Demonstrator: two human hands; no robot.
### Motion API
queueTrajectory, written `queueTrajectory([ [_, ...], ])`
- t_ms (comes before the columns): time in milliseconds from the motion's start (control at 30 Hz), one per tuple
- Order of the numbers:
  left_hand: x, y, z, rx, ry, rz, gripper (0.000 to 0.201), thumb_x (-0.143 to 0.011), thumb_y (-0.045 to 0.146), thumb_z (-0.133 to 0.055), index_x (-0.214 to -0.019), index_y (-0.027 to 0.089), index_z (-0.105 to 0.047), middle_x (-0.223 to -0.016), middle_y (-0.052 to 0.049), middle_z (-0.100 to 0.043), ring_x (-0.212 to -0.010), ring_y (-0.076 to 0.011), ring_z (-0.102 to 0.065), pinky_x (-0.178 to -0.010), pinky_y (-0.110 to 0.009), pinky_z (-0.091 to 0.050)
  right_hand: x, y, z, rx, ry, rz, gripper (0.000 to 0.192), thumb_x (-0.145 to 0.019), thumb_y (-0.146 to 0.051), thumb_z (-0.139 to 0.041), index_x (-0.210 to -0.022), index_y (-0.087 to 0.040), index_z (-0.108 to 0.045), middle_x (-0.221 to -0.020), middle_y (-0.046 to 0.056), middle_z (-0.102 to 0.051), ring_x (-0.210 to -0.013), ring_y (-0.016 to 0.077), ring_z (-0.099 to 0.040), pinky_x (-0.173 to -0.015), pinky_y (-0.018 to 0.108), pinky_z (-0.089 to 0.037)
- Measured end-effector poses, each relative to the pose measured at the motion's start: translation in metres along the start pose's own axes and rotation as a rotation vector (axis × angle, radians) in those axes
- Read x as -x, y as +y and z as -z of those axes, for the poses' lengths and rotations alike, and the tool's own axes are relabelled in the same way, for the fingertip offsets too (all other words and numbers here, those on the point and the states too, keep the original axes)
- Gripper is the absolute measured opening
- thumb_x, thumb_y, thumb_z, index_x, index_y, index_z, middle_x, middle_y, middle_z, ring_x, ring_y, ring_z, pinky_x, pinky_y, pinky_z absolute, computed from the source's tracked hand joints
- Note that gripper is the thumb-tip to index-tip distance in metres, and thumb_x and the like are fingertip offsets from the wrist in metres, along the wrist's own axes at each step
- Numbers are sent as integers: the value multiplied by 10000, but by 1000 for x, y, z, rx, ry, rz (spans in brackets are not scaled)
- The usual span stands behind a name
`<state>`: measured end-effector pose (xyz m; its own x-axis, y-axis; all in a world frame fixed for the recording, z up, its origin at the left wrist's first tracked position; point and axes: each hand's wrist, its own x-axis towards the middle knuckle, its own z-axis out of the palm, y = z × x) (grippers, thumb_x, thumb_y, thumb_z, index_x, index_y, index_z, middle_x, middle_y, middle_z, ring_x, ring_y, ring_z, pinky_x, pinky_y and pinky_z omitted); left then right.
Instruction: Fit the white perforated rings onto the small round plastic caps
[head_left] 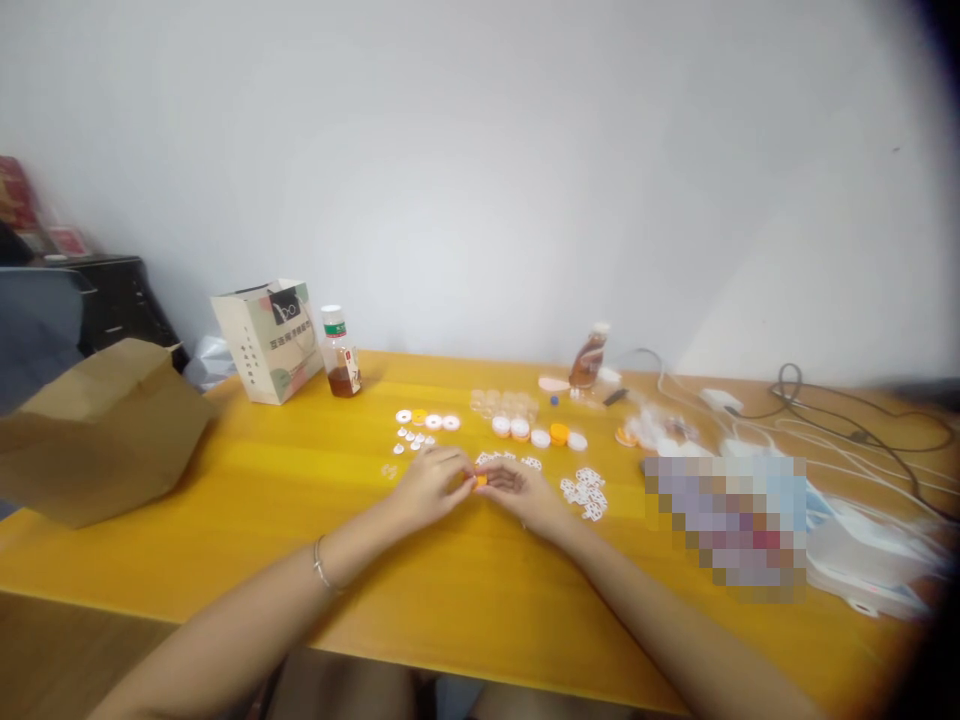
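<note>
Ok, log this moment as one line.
left hand: holds small orange piece; right hand: holds same piece; beside right hand: white perforated pieces; beyond: white, orange discs

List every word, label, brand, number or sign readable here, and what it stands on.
No text is sharp enough to quote.
Cream paper carrier bag: dark Chinese characters on front and side, too blurred.
Clear white-capped bottle with green neck band: label marks too small.
Brown pale-capped bottle farther right: any print too blurred.
Pixelated patch at right: unreadable.
</note>
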<state>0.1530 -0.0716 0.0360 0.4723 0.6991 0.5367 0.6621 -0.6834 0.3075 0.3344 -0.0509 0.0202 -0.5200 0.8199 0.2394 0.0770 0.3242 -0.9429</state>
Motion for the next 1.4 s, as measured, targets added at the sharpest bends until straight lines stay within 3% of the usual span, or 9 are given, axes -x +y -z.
queueTrajectory([
  [233,-6,-27,8,110,14,36,147,-822,206,-454,-847,174,-595,-899,-50,-594,-865,-145,-532,-791,-264,-395,-3,-2,2,-79,162,-122,300,-596,-334,-699,-833,-176,-605,-892,56,-662,-800,166,-622,-822,355,-465],
  [400,-2,-50,7,51,-248,115,115,-765,246,-539,-810,169,-613,-793,-30,-593,-771,-145,-536,-707,-245,-411,-3,-4,4,-49,196,-145,301,-586,-342,-698,-819,-177,-601,-889,63,-663,-787,178,-624,-815,386,-470],
  [633,-1,-52,-4,-14,-285,137,87,-756,226,-540,-791,173,-600,-759,-16,-580,-723,-129,-530,-651,-213,-398,-3,-5,4,-16,171,-158,308,-588,-343,-693,-827,-176,-595,-886,61,-656,-799,176,-618,-830,386,-463],
  [800,-3,-49,-6,-192,-313,46,141,-787,180,-460,-757,162,-596,-758,-41,-589,-723,-144,-541,-662,-232,-398,-3,-7,3,6,155,-170,300,-604,-328,-679,-845,-172,-592,-901,58,-645,-791,164,-613,-825,367,-456],
  [967,-4,-45,-15,-401,-264,13,146,-793,162,-427,-760,145,-569,-736,-61,-575,-694,-171,-539,-653,-278,-400,-1,-6,3,25,124,-166,312,-648,-329,-643,-913,-177,-578,-895,44,-635,-790,151,-609,-815,349,-450],
  [1067,-3,-38,-16,-352,-142,-26,152,-825,188,-406,-805,159,-554,-758,-51,-568,-708,-158,-534,-672,-275,-399,-1,-4,4,0,118,-173,313,-665,-323,-627,-935,-178,-562,-853,35,-630,-771,148,-611,-797,341,-454],
  [1200,0,-22,-12,-268,7,-207,197,-872,222,-356,-879,176,-548,-811,-46,-586,-762,-141,-532,-694,-264,-385,-3,1,5,-49,121,-168,306,-642,-296,-649,-912,-181,-561,-874,32,-616,-757,139,-603,-793,332,-453],
  [1300,1,-12,-10,-266,-1,-295,230,-888,228,-331,-890,181,-557,-828,-48,-595,-773,-133,-534,-697,-267,-372,-4,5,4,-109,93,-147,316,-627,-299,-666,-907,-192,-564,-895,28,-612,-796,140,-593,-826,336,-441],
  [1400,0,-8,-11,-291,-26,-293,259,-895,231,-317,-859,180,-568,-830,-47,-594,-769,-132,-531,-691,-272,-361,-4,7,2,-165,65,-130,317,-619,-295,-674,-899,-192,-568,-859,20,-612,-781,140,-588,-816,338,-445],
])
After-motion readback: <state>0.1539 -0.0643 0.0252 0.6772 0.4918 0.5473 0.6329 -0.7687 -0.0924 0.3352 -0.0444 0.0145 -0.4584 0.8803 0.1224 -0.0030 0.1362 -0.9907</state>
